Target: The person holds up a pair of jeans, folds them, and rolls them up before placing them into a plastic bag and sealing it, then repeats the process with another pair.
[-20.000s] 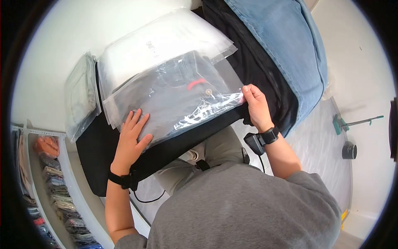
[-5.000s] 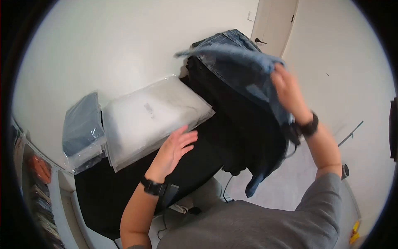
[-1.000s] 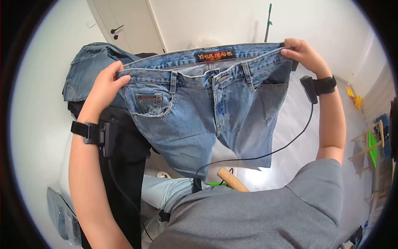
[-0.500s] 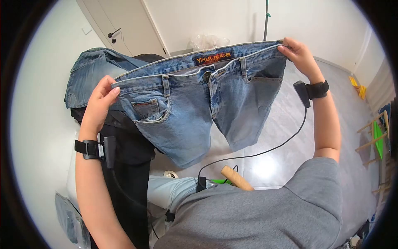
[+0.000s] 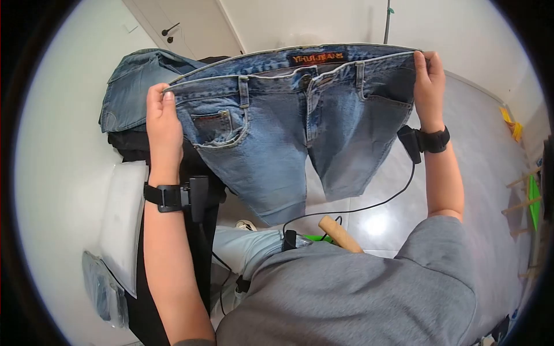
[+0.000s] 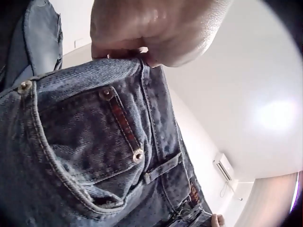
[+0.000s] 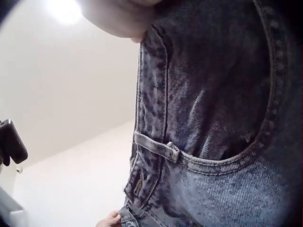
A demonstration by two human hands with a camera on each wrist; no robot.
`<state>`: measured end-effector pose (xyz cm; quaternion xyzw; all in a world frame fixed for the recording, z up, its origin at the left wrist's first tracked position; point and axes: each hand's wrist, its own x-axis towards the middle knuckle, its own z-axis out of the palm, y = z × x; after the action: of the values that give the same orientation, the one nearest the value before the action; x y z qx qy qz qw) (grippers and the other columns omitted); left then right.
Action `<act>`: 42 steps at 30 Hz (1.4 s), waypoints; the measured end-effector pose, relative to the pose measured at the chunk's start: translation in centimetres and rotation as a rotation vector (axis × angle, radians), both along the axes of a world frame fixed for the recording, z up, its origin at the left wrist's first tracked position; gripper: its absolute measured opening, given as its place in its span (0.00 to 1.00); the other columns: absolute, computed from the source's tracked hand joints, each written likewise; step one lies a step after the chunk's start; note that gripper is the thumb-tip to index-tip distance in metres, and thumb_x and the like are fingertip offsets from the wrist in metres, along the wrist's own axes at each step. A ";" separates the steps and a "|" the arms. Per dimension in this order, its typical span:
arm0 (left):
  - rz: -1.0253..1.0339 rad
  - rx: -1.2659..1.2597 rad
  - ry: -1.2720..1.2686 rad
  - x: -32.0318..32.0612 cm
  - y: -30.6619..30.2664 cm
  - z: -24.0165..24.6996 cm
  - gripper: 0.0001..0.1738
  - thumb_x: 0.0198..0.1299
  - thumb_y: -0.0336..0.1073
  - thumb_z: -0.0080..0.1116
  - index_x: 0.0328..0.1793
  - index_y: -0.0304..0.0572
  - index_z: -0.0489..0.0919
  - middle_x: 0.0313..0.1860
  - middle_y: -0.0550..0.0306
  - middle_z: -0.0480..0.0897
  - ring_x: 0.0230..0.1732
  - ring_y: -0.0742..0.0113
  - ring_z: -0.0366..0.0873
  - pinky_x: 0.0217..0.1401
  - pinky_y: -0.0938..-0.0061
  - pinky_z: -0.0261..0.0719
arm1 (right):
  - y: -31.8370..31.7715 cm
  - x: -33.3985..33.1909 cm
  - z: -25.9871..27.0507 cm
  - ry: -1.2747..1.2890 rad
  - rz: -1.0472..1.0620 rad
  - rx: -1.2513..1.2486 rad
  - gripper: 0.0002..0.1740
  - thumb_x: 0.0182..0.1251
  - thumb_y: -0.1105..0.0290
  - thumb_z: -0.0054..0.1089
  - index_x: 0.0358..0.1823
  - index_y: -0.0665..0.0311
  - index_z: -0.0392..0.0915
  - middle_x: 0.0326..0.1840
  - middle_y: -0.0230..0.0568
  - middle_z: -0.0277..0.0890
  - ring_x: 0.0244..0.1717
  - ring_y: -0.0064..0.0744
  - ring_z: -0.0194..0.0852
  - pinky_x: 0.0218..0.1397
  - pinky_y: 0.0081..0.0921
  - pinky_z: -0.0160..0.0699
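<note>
Blue jeans [image 5: 259, 138] hang stretched by the waistband, front side towards the body, with a dark "YIHUI JEANS" label [image 5: 317, 57] inside the back waist. The left hand [image 5: 165, 127] pinches the waistband's left end between thumb and fingers. At its right end, the right hand [image 5: 429, 92] grips the waistband, thumb in front. In the left wrist view, the left hand [image 6: 156, 28] holds the denim above a small riveted coin pocket [image 6: 90, 137]. The right wrist view shows the right hand [image 7: 123, 16] at the waistband above a belt loop [image 7: 156, 145].
More blue denim [image 5: 130, 95] lies behind the left hand, over black cloth [image 5: 124, 144]. White plastic-wrapped packs [image 5: 121, 225] and a bagged denim item [image 5: 103, 288] are at the left. A wooden cylinder [image 5: 340, 234] stands near the lap. A black cable [image 5: 358, 207] crosses below the jeans.
The loosely held denim of five seconds ago has given way to jeans held spread by both hands. Over the last half second, the jeans have shifted slightly up and right in view; both grips persist.
</note>
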<state>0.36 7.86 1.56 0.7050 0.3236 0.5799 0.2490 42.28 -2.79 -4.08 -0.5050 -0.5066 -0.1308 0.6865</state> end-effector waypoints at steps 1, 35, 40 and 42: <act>-0.020 -0.036 -0.031 0.3 -0.4 0.2 0.09 0.71 0.31 0.39 0.50 0.38 0.70 0.41 0.63 0.71 0.42 0.78 0.65 0.49 0.83 0.64 | 0.0 -0.5 0.2 0.036 -0.008 0.031 0.13 0.71 0.63 0.54 0.31 0.65 0.68 0.21 0.24 0.58 0.25 0.16 0.51 0.28 0.17 0.53; -0.606 -0.090 -0.395 9.5 -1.4 8.0 0.25 0.71 0.57 0.35 0.31 0.44 0.63 0.20 0.59 0.65 0.19 0.71 0.61 0.23 0.77 0.61 | 9.6 -14.0 9.4 0.488 1.359 0.124 0.17 0.76 0.55 0.41 0.40 0.61 0.71 0.24 0.27 0.68 0.23 0.16 0.65 0.25 0.14 0.64; -0.523 -0.037 -0.414 11.2 0.1 7.8 0.24 0.72 0.55 0.36 0.31 0.43 0.63 0.24 0.61 0.66 0.24 0.73 0.62 0.27 0.79 0.63 | 10.6 -20.5 10.9 0.565 1.502 0.163 0.16 0.75 0.56 0.44 0.41 0.63 0.68 0.24 0.27 0.68 0.24 0.15 0.66 0.29 0.15 0.68; -0.469 -0.014 -0.433 10.8 0.4 7.7 0.24 0.72 0.54 0.36 0.32 0.43 0.64 0.25 0.62 0.66 0.26 0.73 0.62 0.30 0.79 0.64 | 11.0 -21.4 10.7 0.534 1.466 0.144 0.15 0.75 0.58 0.45 0.43 0.64 0.66 0.28 0.27 0.68 0.28 0.14 0.66 0.32 0.14 0.68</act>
<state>11.16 8.22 9.25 0.6189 0.0958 0.6410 0.4439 20.93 8.24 6.64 -0.0104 -0.5187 0.4491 0.7274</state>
